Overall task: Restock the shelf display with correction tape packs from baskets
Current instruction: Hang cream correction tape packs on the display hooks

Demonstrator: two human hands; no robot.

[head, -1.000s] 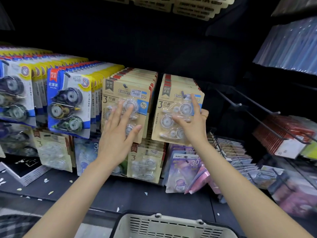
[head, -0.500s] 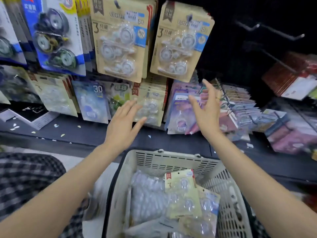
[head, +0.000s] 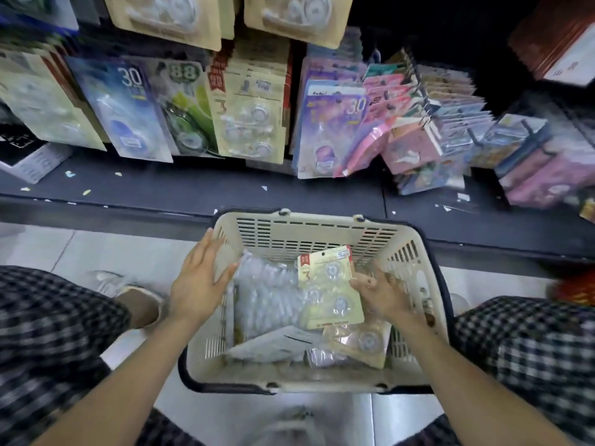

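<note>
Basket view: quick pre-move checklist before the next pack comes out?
1. Basket within reach, between the knees: ok.
2. Top tan correction tape pack face up and unobstructed: ok.
3. Right hand at the pack's right edge; firm grip: cannot tell, fingers blurred.
4. Left hand open over the basket's left rim, holding nothing: ok.
5. Matching tan packs hanging on the shelf display as the destination: ok; free peg room: cannot tell.
6. Loose clear blister packs lie beside the top pack and may snag on lift: cannot tell.
</note>
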